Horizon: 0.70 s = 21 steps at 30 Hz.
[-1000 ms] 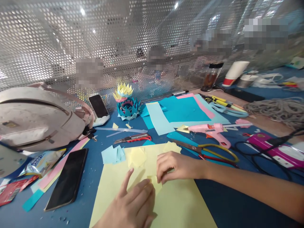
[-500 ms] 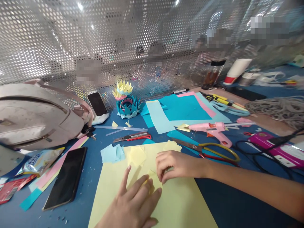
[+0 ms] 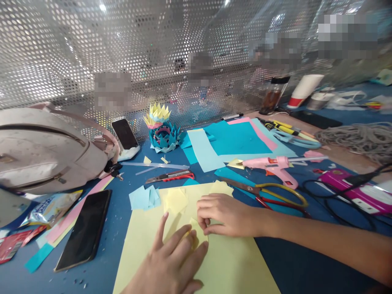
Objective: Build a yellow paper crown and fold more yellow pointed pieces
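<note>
My left hand [image 3: 171,261] lies with its fingers spread over a small yellow paper piece [image 3: 194,223], holding it down on a large pale yellow sheet [image 3: 239,265]. The fingers of my right hand [image 3: 225,214] are curled and closed at the far right edge of that piece; the fingertips partly hide their grip. Just beyond both hands are small yellow paper squares [image 3: 175,200] and a fanned stack of light blue squares [image 3: 144,198]. More yellow pieces [image 3: 221,188] lie behind my right hand.
Scissors [image 3: 275,194], a pink glue gun [image 3: 272,163] and a red box cutter [image 3: 173,176] lie beyond the sheet. A folded paper lotus [image 3: 163,136] stands farther back, beside blue sheets [image 3: 239,139]. Leftward are a black phone [image 3: 84,230] and a backpack [image 3: 45,147].
My right hand has shifted slightly left, its fingers still curled at the small yellow piece. The left hand stays spread in place. The view has moved very slightly.
</note>
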### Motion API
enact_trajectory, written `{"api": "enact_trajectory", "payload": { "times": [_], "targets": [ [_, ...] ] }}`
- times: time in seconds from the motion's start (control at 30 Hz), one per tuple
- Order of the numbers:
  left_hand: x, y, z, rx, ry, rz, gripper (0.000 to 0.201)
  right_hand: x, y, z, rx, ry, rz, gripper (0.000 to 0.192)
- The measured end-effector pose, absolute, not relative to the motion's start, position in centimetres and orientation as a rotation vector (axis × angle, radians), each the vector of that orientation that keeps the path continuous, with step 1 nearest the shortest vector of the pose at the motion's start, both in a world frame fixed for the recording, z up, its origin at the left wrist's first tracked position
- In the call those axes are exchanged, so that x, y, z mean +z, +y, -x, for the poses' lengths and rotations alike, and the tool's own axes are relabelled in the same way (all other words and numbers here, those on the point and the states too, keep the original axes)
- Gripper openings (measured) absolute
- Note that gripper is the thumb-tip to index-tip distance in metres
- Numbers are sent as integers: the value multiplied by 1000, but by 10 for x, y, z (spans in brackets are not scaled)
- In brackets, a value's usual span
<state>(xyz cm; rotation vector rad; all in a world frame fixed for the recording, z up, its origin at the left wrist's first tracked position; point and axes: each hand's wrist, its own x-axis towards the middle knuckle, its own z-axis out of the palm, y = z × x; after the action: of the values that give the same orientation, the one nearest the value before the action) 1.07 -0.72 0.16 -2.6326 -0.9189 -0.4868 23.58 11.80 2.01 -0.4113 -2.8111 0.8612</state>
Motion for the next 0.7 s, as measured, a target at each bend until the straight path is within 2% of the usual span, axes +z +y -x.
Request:
{"api": "enact_trajectory", "payload": {
  "times": [0.33,0.7],
  "targets": [
    [6,-7,-12,-383,-904,2597,61,19,116,-236,785,-2838,407,14],
    [10,-4,-16,-427,-948,2660,65,22,120,-233,911,-2812,452,10]
  ]
}}
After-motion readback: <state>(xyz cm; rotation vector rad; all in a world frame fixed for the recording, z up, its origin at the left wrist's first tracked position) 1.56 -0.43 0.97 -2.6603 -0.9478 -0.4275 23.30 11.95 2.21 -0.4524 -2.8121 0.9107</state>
